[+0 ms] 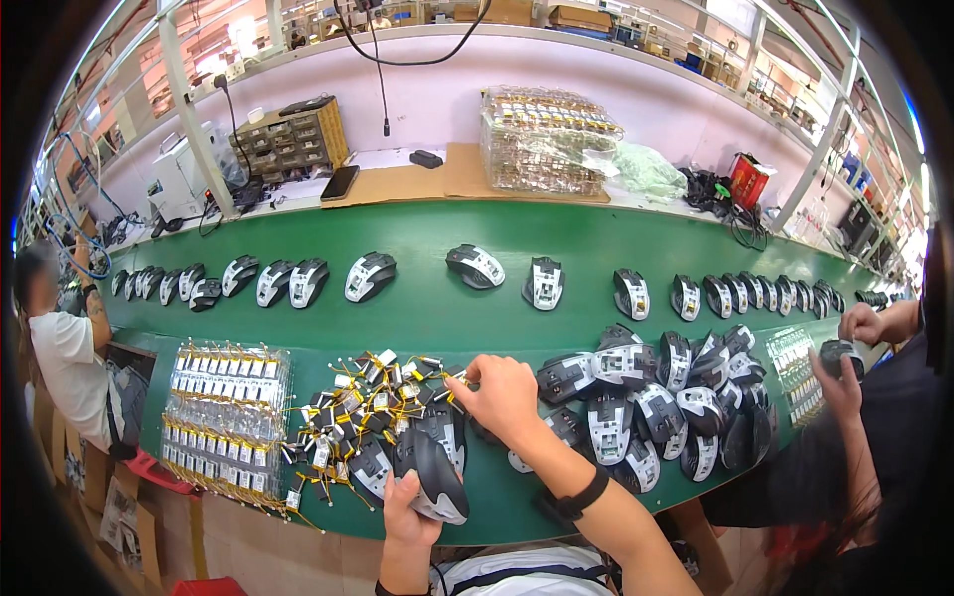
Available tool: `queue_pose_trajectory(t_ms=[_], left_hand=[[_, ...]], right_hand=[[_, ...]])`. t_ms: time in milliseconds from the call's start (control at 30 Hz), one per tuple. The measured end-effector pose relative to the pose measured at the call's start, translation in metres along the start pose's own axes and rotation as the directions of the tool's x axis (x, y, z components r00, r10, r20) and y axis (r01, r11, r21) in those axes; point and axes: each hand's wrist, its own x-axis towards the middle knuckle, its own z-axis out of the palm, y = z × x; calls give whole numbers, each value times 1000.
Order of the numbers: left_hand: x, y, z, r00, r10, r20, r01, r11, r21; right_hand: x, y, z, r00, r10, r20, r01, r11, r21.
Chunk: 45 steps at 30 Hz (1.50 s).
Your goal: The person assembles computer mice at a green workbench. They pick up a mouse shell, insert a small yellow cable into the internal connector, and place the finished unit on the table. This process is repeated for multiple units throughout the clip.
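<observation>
My left hand [405,512] grips a black and grey computer mouse [434,477] near the front edge of the green bench. Over the pile's right side, my right hand [504,395] has thumb and forefinger pinched together. What they pinch, if anything, is too small to make out beside the yellow wires. Under and left of that hand lies a heap of small battery packs [373,402] with yellow leads. Another mouse shell [372,467] rests beside the held one. To the right is a large pile of mouse shells [636,402], black with grey-white parts.
A clear plastic tray [227,392] of batteries lies at left. Mice [371,276] stand in a line across the green bench [417,228]. Stacked trays [542,144] and a phone [340,183] sit behind. Co-workers flank me; the right one holds a mouse [841,358].
</observation>
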Motion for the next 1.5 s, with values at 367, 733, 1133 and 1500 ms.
queue_pose_trajectory(t_ms=[367, 733, 1133, 1500], left_hand=[[-4, 10, 2, 999, 32, -4, -32, 999, 27], [-6, 1, 1, 999, 29, -13, -29, 999, -39], [0, 12, 3, 994, -9, 112, 7, 1000, 20], [27, 11, 54, 991, 2, 132, -2, 1000, -2]], right_hand=[[3, 4, -8, 952, -34, -305, 29, 999, -18], [1, 3, 5, 997, 48, 64, -55, 991, 124], [2, 11, 0, 981, -24, 191, -125, 677, 725], [-31, 30, -65, 852, 71, 519, -520, -10, 854]])
